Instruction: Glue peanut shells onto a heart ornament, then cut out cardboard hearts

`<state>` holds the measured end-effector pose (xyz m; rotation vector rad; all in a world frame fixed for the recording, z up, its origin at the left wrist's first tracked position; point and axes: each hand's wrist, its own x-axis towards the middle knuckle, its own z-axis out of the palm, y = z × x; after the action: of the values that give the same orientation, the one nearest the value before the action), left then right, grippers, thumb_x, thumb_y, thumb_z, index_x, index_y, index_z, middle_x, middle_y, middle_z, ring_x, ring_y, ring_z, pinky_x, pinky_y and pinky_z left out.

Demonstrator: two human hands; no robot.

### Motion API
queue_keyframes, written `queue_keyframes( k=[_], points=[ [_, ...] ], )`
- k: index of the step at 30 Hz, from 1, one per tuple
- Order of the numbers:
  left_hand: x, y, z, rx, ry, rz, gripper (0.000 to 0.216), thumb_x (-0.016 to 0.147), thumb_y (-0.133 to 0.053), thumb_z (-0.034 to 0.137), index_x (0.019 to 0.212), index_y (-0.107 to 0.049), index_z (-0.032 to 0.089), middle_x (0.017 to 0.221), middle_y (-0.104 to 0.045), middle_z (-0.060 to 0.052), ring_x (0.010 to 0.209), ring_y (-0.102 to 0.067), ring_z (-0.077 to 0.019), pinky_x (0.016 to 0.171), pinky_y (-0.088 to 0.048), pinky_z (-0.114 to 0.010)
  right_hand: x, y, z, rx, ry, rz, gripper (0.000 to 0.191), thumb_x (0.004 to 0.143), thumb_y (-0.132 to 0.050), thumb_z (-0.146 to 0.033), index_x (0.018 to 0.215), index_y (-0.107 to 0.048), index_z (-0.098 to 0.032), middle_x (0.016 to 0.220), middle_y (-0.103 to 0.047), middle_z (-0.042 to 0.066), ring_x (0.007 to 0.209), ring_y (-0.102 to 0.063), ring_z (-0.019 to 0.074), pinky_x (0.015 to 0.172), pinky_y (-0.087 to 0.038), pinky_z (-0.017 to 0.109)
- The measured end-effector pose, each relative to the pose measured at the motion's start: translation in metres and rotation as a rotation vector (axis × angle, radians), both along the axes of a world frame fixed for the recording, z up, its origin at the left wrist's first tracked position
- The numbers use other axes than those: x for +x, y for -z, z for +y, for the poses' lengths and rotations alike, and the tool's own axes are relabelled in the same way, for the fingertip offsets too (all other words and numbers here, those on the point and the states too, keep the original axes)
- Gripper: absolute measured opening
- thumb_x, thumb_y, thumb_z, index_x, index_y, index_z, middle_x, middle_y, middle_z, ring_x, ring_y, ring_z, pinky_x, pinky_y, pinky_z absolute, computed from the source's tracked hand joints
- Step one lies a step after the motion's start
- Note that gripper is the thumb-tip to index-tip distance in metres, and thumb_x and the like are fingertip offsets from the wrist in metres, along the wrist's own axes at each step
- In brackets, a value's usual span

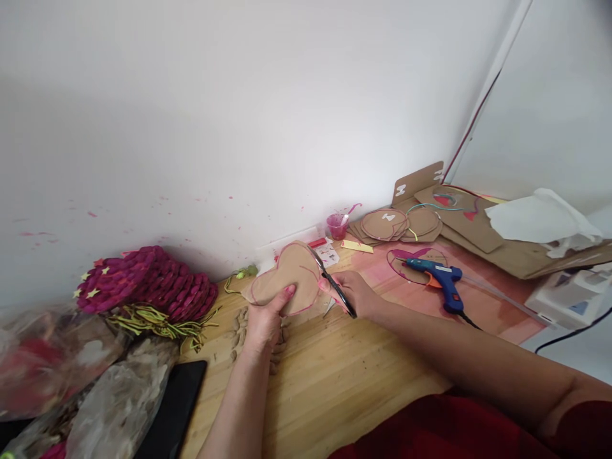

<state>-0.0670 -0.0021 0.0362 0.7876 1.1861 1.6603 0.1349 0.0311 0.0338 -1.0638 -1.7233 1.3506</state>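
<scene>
My left hand [268, 317] grips a piece of brown cardboard [291, 274] by its lower edge, thumb on top. A rounded, heart-like outline in pink is drawn on it. In my right hand [356, 293] is a pair of scissors [340, 294] with black handles. Their blades lie along the cardboard's upper right edge. Whether the blades are apart there is too small to make out. Beneath my left hand, small brown lumps [239, 331] lie on the wooden table [306, 395].
A blue glue gun [444, 279] rests on a cardboard piece at right. Behind are a pink cup [337, 226] and cut cardboard rounds [385, 224]. Purple decorated pieces [157, 277] are stacked at left, near plastic bags [119, 395] and a black flat object [179, 401].
</scene>
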Motion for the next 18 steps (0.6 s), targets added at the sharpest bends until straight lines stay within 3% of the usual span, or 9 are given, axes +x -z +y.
queue_keyframes(
  k=[11, 15, 18],
  points=[
    [-0.008, -0.005, 0.000, -0.002, 0.015, -0.019, 0.072, 0.051, -0.099, 0.025, 0.116, -0.071, 0.015, 0.104, -0.079, -0.009, 0.096, -0.075, -0.0246, 0.091, -0.061, -0.038, 0.002, -0.003, 0.002, 0.037, 0.000, -0.089, 0.060, 0.083, -0.057, -0.073, 0.057, -0.041, -0.021, 0.054, -0.034, -0.004, 0.056, -0.036, 0.0114, 0.053, -0.022, 0.025],
    [-0.007, -0.007, 0.003, -0.025, -0.013, -0.099, 0.065, 0.053, -0.097, 0.019, 0.113, -0.072, 0.016, 0.104, -0.079, -0.009, 0.092, -0.075, -0.0215, 0.081, -0.063, -0.030, 0.002, -0.003, 0.004, 0.077, 0.028, -0.133, 0.060, 0.081, -0.057, -0.076, 0.062, -0.051, -0.020, 0.060, -0.038, -0.002, 0.063, -0.040, 0.0137, 0.056, -0.026, 0.025],
    [0.005, -0.005, 0.003, -0.074, -0.108, -0.233, 0.052, 0.060, -0.094, 0.023, 0.107, -0.073, 0.017, 0.100, -0.078, -0.008, 0.079, -0.074, -0.0164, 0.062, -0.059, -0.021, -0.001, 0.000, 0.004, 0.091, 0.064, -0.136, 0.058, 0.080, -0.060, -0.075, 0.063, -0.053, -0.019, 0.061, -0.040, -0.003, 0.064, -0.041, 0.0136, 0.057, -0.028, 0.024]
  ],
)
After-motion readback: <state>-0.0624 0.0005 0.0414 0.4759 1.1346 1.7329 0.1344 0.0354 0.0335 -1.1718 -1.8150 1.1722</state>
